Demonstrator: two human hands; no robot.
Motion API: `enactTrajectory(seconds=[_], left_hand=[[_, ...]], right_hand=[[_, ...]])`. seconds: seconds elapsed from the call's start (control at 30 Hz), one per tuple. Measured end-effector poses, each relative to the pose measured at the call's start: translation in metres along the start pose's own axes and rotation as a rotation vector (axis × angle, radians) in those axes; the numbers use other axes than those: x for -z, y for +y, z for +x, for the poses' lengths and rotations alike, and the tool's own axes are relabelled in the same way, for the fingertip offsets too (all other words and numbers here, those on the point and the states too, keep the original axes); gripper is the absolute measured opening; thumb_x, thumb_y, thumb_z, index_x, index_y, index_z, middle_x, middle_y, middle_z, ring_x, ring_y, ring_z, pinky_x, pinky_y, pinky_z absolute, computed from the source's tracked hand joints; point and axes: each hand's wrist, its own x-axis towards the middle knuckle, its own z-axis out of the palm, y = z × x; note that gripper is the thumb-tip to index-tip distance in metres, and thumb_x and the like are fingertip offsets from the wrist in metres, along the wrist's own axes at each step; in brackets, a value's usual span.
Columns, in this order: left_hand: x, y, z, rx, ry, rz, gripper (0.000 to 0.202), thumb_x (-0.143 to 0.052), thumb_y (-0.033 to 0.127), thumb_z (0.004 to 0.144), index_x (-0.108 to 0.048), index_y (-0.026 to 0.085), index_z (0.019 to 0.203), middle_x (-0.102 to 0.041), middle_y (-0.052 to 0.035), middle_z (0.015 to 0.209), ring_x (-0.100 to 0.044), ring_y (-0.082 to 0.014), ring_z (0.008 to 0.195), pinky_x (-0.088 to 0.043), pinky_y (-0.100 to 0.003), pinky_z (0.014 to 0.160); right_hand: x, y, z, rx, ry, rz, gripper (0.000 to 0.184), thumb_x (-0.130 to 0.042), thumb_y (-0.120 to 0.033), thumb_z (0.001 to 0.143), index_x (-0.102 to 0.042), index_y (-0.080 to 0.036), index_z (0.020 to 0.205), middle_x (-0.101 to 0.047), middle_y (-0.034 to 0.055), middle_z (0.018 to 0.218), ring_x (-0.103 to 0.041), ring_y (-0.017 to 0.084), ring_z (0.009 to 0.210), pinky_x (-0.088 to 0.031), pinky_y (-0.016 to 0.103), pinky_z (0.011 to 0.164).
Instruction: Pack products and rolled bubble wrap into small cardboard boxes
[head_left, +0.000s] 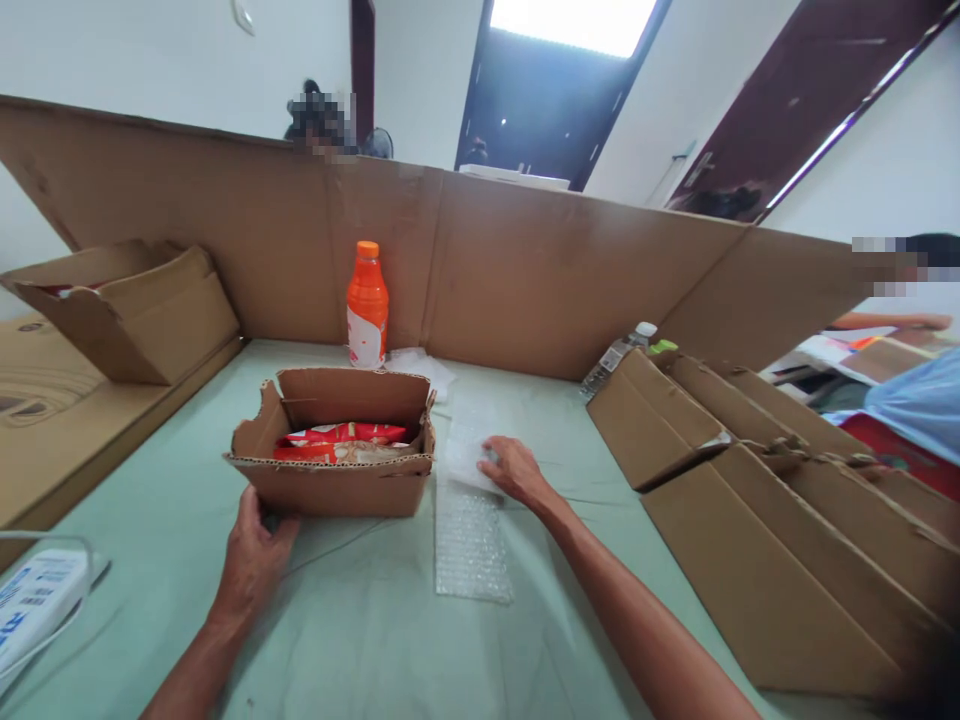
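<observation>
A small open-topped cardboard box (pixel 337 490) with torn upper edges stands on the pale green table cover. Inside it lie red-and-white packets (pixel 345 440). My left hand (pixel 255 555) grips the box's near left corner, its thumb along the front and its fingers at the side. To the right of the box, a strip of clear bubble wrap (pixel 471 550) lies flat, its far part looking whiter and overlapping. My right hand (pixel 517 470) rests over that far part with curled fingers, pinching its right edge.
An orange bottle (pixel 367 310) stands behind the box, near a cardboard partition (pixel 540 270). Several cardboard boxes (pixel 750 540) line the right side, beside a clear bottle (pixel 615 360). Another box (pixel 157 310) sits far left; a white power strip (pixel 37 600) lies nearer. Other people are beyond.
</observation>
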Motion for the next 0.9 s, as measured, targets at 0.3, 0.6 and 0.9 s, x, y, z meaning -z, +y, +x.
enactTrajectory(seconds=[0.3, 0.6, 0.9], left_hand=[[0.001, -0.009, 0.003, 0.004, -0.008, -0.103, 0.072, -0.064, 0.04, 0.068, -0.046, 0.019, 0.135, -0.062, -0.012, 0.122, -0.061, -0.0279, 0.107, -0.051, -0.043, 0.092], [0.019, 0.011, -0.084, -0.196, 0.323, 0.17, 0.066, -0.06, 0.047, 0.084, -0.047, 0.025, 0.145, -0.056, -0.0121, 0.142, -0.057, -0.0353, 0.124, -0.05, -0.054, 0.101], [-0.039, -0.003, -0.15, -0.932, -0.292, 0.37, 0.043, -0.057, 0.011, 0.079, -0.064, 0.023, 0.119, -0.067, -0.0114, 0.126, -0.063, -0.0278, 0.115, -0.057, -0.041, 0.092]], right_hand=[[0.025, 0.004, -0.031, 0.055, 0.051, 0.178, 0.016, -0.055, -0.035, 0.086, -0.063, -0.022, 0.081, -0.07, 0.0021, 0.077, -0.064, 0.019, 0.074, -0.05, 0.031, 0.072], [0.035, -0.016, -0.074, 0.168, -0.047, 0.358, 0.021, -0.062, -0.033, 0.082, -0.072, -0.02, 0.095, -0.074, 0.0038, 0.084, -0.068, 0.019, 0.079, -0.053, 0.03, 0.076], [0.034, -0.018, -0.073, 0.145, 0.02, 0.4, 0.022, -0.057, -0.034, 0.084, -0.073, -0.02, 0.09, -0.077, 0.0071, 0.094, -0.07, 0.025, 0.091, -0.053, 0.038, 0.086]])
